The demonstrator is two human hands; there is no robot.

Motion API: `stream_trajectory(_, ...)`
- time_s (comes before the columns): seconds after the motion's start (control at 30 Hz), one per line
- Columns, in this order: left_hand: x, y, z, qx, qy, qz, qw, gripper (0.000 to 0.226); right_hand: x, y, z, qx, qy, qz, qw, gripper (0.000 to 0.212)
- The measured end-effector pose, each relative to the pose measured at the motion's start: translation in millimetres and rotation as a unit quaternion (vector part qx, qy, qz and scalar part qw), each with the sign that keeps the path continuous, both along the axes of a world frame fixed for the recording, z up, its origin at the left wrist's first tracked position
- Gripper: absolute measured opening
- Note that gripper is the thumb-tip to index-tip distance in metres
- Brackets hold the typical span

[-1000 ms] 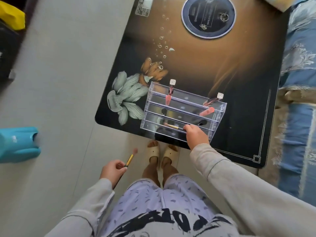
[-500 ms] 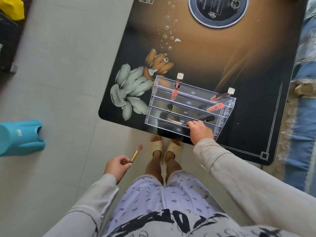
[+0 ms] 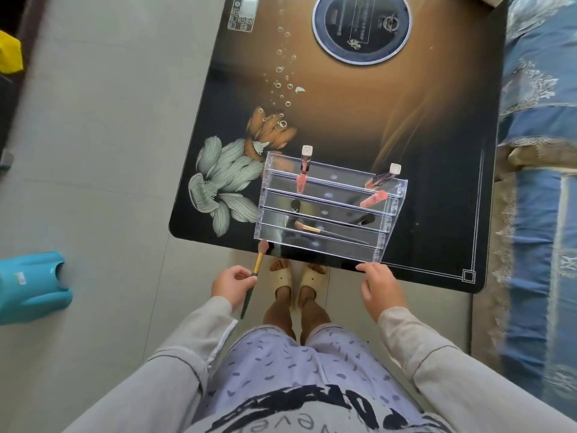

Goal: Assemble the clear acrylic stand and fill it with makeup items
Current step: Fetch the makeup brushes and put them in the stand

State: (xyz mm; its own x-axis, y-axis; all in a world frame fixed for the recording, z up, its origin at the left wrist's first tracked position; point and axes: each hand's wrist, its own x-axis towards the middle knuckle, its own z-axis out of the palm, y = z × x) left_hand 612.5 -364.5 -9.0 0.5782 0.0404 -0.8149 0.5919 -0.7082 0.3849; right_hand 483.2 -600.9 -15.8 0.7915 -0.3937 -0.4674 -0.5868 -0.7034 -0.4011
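Observation:
A clear acrylic tiered stand [image 3: 327,210] sits near the front edge of a dark glass table [image 3: 359,114]. Its back tiers hold a lip gloss with a white cap [image 3: 303,168], another white-capped tube [image 3: 383,176] and a pink tube [image 3: 373,199]. A makeup brush [image 3: 312,229] with a gold ferrule lies in a front tier. My left hand [image 3: 232,282] grips a second brush [image 3: 254,276], its pink tip pointing up at the stand's front left corner. My right hand [image 3: 379,287] is off the stand, fingers relaxed, just in front of the table edge.
A round dark disc [image 3: 362,26] is set into the table's far side, with a control panel [image 3: 243,12] at the far left. A blue plastic container [image 3: 31,285] lies on the floor at left. A blue patterned fabric [image 3: 540,182] borders the table's right.
My right hand let go of the brush in the front tier and drew back to the table edge. My left hand rose towards the stand with the second brush.

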Motion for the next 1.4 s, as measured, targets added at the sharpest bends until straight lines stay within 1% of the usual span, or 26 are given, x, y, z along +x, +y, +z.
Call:
stream_trajectory(0.07,3,-21,0,-0.054,0.015,0.104,0.993,0.004,-22,-2,-2,0.016,0.041,-0.036,0.998,0.029)
stream_trajectory(0.13,4,-41,-1,-0.098,0.035,0.187,0.977,0.003,-40,-6,-6,0.041,0.07,-0.076,0.994,0.028)
stream_trajectory(0.23,-1,-70,-4,-0.138,0.076,0.298,0.941,0.017,-57,-15,-11,0.073,0.116,-0.155,0.978,0.025)
stream_trajectory(0.3,-9,-87,-4,-0.151,0.106,0.362,0.914,0.02,-68,-25,-14,0.077,0.143,-0.204,0.965,0.022)
stream_trajectory(0.37,-17,-102,-5,-0.169,0.131,0.416,0.884,0.016,-78,-32,-17,0.088,0.149,-0.251,0.952,0.019)
stream_trajectory(0.43,-25,-117,-4,-0.194,0.143,0.455,0.857,0.005,-86,-36,-18,0.102,0.147,-0.288,0.941,0.018)
stream_trajectory(0.47,-29,-125,-3,-0.203,0.141,0.459,0.853,0.011,-90,-37,-17,0.11,0.146,-0.301,0.936,0.02)
stream_trajectory(0.53,-35,-138,-5,-0.211,0.14,0.447,0.858,0.025,-99,-38,-16,0.123,0.148,-0.32,0.928,0.025)
stream_trajectory(0.6,-38,-148,-8,-0.207,0.151,0.434,0.864,0.03,-108,-38,-14,0.132,0.151,-0.328,0.923,0.031)
stream_trajectory(0.7,-35,-161,-12,-0.192,0.171,0.421,0.87,0.03,-122,-37,-12,0.131,0.149,-0.353,0.914,0.034)
stream_trajectory(0.8,-28,-166,-17,-0.174,0.175,0.395,0.885,0.029,-134,-35,-10,0.137,0.155,-0.383,0.9,0.026)
stream_trajectory(0.9,-23,-166,-23,-0.15,0.188,0.373,0.896,0.028,-140,-33,-8,0.15,0.163,-0.391,0.893,0.028)
stream_trajectory(1.2,-20,-160,-31,-0.119,0.202,0.383,0.894,0.032,-129,-23,-7,0.178,0.146,-0.402,0.886,0.021)
stream_trajectory(1.27,-19,-157,-30,-0.116,0.195,0.366,0.903,0.03,-126,-21,-8,0.178,0.145,-0.401,0.887,0.021)
stream_trajectory(1.4,-18,-142,-29,-0.119,0.2,0.292,0.928,0.017,-121,-18,-10,0.182,0.14,-0.406,0.885,0.025)
